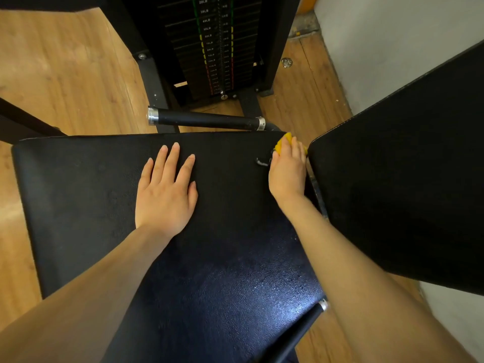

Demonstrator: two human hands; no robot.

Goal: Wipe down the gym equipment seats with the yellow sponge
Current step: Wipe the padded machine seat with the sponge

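Note:
A wide black padded seat (86,184) fills the middle of the head view, its near part shiny. My left hand (166,195) lies flat on it, palm down, fingers spread, holding nothing. My right hand (288,169) presses a yellow sponge (284,143) onto the seat's far right corner; only the sponge's front edge shows past my fingers. A small tear or mark (262,162) in the pad sits just left of that hand. The black back pad (408,184) rises at the right, close beside my right hand.
A black handle bar with metal caps (207,119) runs along the seat's far edge. Behind it stands the weight stack (212,45) in its black frame. Wooden floor (65,64) spreads to the left, a white wall (392,35) at the far right. A second bar (311,323) sits by my right forearm.

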